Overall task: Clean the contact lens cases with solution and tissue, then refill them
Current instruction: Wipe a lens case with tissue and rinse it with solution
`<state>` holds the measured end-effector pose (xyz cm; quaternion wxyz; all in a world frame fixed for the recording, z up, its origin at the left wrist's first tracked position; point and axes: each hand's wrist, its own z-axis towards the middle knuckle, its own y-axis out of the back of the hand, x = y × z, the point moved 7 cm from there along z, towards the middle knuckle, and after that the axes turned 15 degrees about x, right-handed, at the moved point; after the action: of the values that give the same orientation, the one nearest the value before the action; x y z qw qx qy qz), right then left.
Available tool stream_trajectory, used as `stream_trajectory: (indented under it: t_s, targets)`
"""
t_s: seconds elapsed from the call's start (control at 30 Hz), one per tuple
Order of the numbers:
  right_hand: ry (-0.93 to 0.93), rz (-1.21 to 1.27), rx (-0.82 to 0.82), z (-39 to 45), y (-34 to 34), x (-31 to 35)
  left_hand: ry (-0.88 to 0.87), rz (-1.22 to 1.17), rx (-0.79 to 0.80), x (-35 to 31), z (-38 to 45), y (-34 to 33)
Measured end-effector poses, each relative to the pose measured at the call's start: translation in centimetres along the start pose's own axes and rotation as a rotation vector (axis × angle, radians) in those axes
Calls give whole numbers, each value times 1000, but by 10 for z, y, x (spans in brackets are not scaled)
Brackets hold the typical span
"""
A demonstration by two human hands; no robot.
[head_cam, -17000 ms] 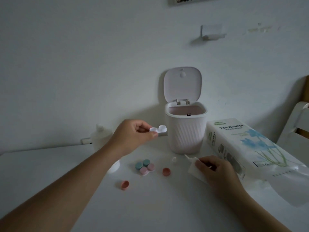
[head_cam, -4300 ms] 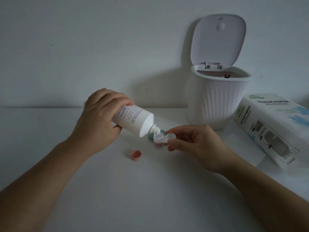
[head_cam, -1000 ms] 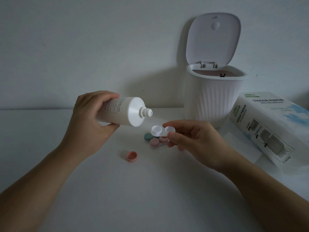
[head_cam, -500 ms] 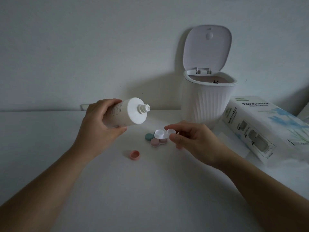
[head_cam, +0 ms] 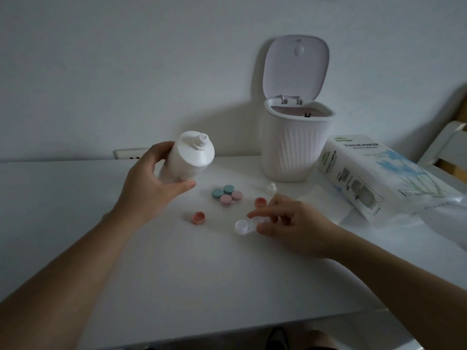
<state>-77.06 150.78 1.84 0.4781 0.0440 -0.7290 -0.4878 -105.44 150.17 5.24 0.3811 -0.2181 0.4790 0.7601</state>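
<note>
While our left hand (head_cam: 149,188) grips the uncapped solution bottle (head_cam: 188,157) aloft, our right hand (head_cam: 290,223) pinches the white lens case (head_cam: 246,225) on the desk (head_cam: 177,274).

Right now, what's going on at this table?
A person is cleaning contact lens cases. The left hand holds an uncapped solution bottle tipped up, not pouring. The right hand is setting an open white lens case on the table. Two loose pink caps lie nearby, with a closed teal and pink case, an open-lidded bin and a tissue pack behind.
</note>
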Motion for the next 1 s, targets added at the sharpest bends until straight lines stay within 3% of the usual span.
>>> stream_trajectory:
  t_s: [0.2,0.47,0.7,1.0]
  targets:
    - [-54,-202,68,5,-6,-5,36,-134,-9,5,0,1]
    - [-67,-270,96,9,-10,-3,50,-155,10,9,2,-1]
    - [-17,-163,-161,-8,-1,4,62,-163,13,8,1,0]
    - [-76,-282,-138,0,-13,13,97,-191,16,7,0,-2]
